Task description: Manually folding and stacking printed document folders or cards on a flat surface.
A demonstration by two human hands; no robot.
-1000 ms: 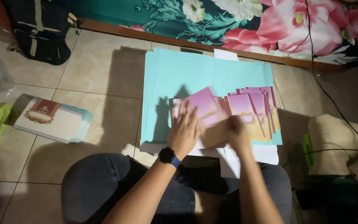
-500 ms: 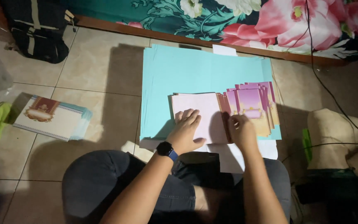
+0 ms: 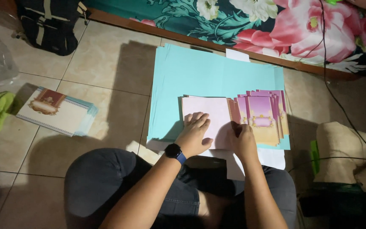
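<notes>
Two hands work the pale pink card (image 3: 204, 114): left hand (image 3: 195, 135) flat, fingers spread; right hand (image 3: 242, 142) should crease firmly, fingers curled at its edge.

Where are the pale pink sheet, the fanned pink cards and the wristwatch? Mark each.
pale pink sheet (image 3: 210, 111), head view, bare upper middle of the sheet.
fanned pink cards (image 3: 260, 115), head view, face of the front card.
wristwatch (image 3: 173, 151), head view, dark dial on the left wrist.

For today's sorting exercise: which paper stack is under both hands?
The pale pink stack on the turquoise sheets, under the left hand and right hand, unlike the bordered stack lying apart.
</notes>
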